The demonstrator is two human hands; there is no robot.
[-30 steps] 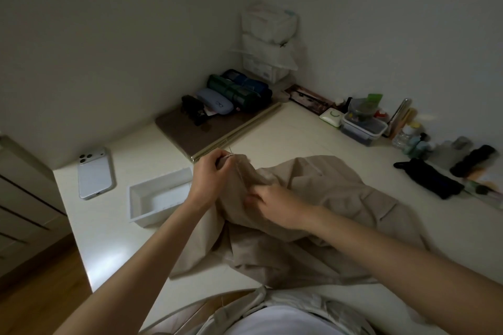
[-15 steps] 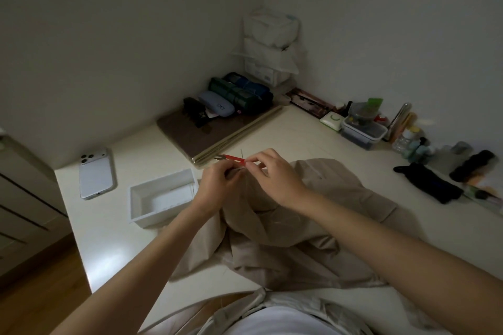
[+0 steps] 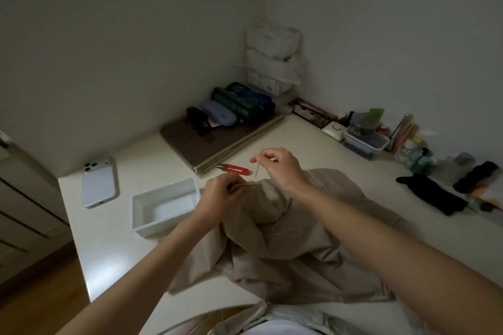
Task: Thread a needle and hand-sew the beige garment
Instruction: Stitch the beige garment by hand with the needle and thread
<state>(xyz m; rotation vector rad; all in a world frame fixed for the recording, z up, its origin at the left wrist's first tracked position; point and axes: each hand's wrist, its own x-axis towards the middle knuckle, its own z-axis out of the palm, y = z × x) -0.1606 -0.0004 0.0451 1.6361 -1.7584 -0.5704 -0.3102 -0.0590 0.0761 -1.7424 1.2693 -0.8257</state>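
Filling a white-walled corner (image 3: 265, 22), cream table (image 3: 122, 247) under beige garment (image 3: 272, 255).

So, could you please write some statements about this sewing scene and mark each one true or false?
1. The right hand pinches the needle. True.
2. The left hand holds the red snips. False: the snips lie on the table, beyond that hand.
3. The phone lies inside the white tray. False: it lies on the table, to the left of the tray.
4. The left hand grips the beige garment at its edge. True.
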